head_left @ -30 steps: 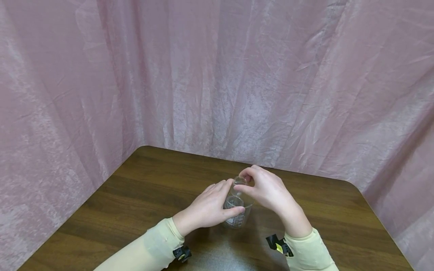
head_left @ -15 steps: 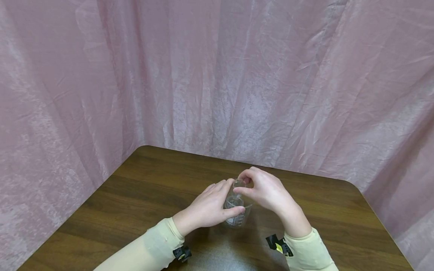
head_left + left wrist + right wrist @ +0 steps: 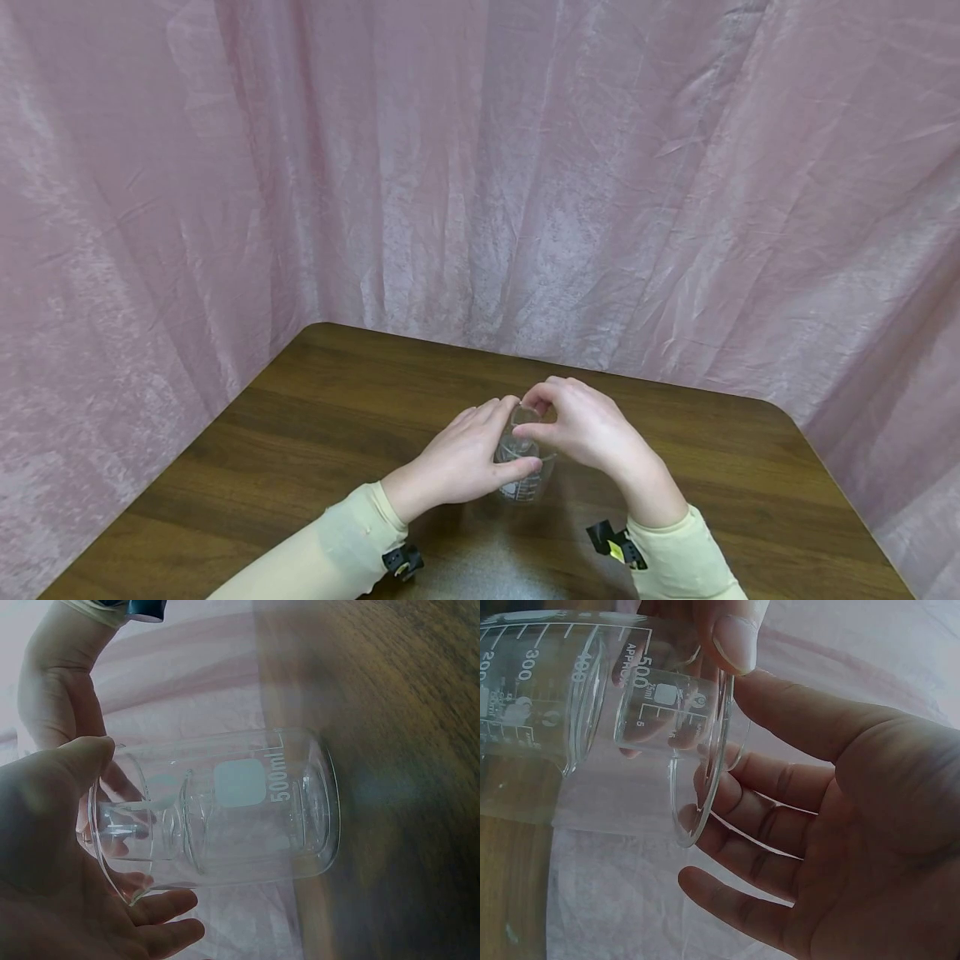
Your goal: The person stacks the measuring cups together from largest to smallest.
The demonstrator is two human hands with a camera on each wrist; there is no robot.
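A clear glass 500 ml beaker [image 3: 240, 784] stands upright on the table. My left hand [image 3: 461, 458] holds it near the rim, thumb on the near side and fingers along the far side. Inside sits a medium beaker [image 3: 525, 712], its rim below the large one's rim. My right hand [image 3: 588, 425] pinches a small beaker [image 3: 667, 697] by its top, between thumb [image 3: 802, 712] and fingers. The small beaker's lower part is inside the large beaker, over the medium one. Much of the large beaker is hidden behind my left hand in the head view.
The brown wooden table [image 3: 337, 400] has rounded far corners. Pink curtains [image 3: 480, 183] hang behind it and along both sides. A small black camera is strapped at each wrist, by the pale sleeves [image 3: 345, 533].
My right hand has moved down and slightly left, lowering the small beaker into the large one. The left hand and the large beaker have stayed in place.
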